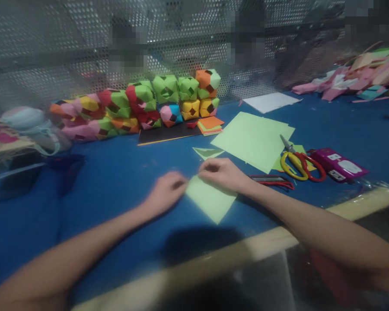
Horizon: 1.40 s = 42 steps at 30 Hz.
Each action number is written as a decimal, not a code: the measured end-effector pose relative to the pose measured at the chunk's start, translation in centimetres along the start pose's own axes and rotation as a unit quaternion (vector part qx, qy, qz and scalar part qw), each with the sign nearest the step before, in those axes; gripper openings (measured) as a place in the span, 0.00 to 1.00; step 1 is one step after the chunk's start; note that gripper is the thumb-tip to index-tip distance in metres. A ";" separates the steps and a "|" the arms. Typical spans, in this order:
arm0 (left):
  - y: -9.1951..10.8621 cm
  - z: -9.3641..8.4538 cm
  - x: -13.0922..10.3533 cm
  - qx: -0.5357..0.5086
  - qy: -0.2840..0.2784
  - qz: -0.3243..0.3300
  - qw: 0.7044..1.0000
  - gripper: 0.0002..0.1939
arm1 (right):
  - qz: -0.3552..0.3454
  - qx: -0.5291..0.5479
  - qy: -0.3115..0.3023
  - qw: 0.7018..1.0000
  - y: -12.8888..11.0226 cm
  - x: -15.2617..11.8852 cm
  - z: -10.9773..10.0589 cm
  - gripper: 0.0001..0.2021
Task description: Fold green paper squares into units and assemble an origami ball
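Note:
A pale green square sheet of paper (215, 203) lies on the blue table, one corner pointing toward me. At its left corner is my left hand (170, 188), fingers curled and closed on the paper's edge; it is slightly blurred. My right hand (221, 173) rests over the sheet's far part, fingers bent and pinching the paper, so that part is hidden. Just beyond the right hand lies a small folded green paper piece (209, 153). A larger stack of pale green paper (251, 139) sits farther back.
Folded-paper cubes (166, 90) are stacked along the perforated metal panel (84, 39). On the right are scissors (300, 164) with yellow and red handles, a purple packet (339, 165) and a red-edged tool (272, 181). Paper scraps (359, 77) pile up at back right. A pale table edge (269, 244) runs nearest me.

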<state>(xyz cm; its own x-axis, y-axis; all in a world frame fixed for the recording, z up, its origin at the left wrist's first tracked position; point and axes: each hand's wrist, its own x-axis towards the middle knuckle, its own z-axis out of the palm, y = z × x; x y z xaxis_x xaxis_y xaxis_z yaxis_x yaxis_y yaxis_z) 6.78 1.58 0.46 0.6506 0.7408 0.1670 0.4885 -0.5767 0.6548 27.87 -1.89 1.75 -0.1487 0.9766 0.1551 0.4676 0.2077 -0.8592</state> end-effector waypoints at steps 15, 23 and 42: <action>-1.9 -2.1 1.6 0.036 -0.141 0.124 0.982 0.07 | -0.384 -0.292 -0.154 0.863 -1.0 -2.4 -1.5 0.14; -1.6 -2.3 1.8 0.036 -0.163 0.098 0.981 0.07 | -0.403 -0.311 -0.191 0.839 -1.2 -3.0 -1.0 0.17; -1.3 -1.3 1.4 0.007 -0.069 0.073 0.995 0.07 | -0.238 -0.165 -0.027 0.957 -0.8 0.5 0.2 0.08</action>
<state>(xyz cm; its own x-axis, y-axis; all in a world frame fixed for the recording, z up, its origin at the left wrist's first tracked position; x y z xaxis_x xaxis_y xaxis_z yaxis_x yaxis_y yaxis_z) 6.31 3.87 0.79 0.7884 0.5950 0.1566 0.3906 -0.6807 0.6197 27.25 -1.56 2.41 -0.4536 0.7642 0.4586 0.5837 0.6436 -0.4950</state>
